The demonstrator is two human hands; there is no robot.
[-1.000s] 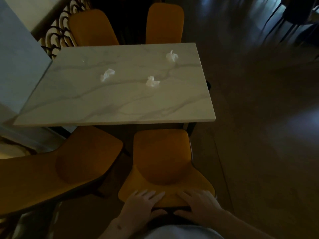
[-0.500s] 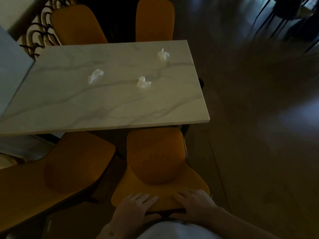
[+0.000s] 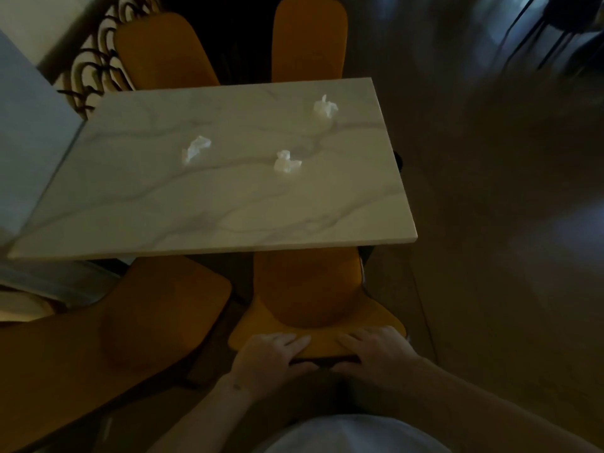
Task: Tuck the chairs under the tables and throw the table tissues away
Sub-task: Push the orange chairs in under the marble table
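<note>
Moved since 0.5 s ago: near right chair (image 3: 310, 289), pushed forward so that the front of its seat now sits under the near edge of the table (image 3: 228, 204).

Item 1, near right chair. Orange seat and backrest. Long axis runs from the person toward the table; seat points at the table, backrest at the person. Only the rear of the seat and the backrest top show clear of the tabletop.

Item 2, left hand (image 3: 271, 358). Laid on the left part of the backrest top, fingers over the front face, thumb hooked behind the rim, gripping it. Forearm rises from lower centre.

Item 3, right hand (image 3: 372, 349). Laid on the right part of the backrest top in the same way, fingers forward, thumb wrapped behind, gripping it. The 2 hands are near each other, with bare backrest between them.

Item 4, near left chair (image 3: 108, 338). Orange, angled, standing out from the table, just beside the first chair.

Item 5, 2 far chairs (image 3: 307, 44), backrests upright at the table's far edge.

Item 6, 3 crumpled tissues on the tabletop: left tissue (image 3: 195, 148), middle tissue (image 3: 287, 162), far right tissue (image 3: 325, 106), all well apart from the hands.

Item 7, dark wooden floor (image 3: 490, 256), at right.
</note>
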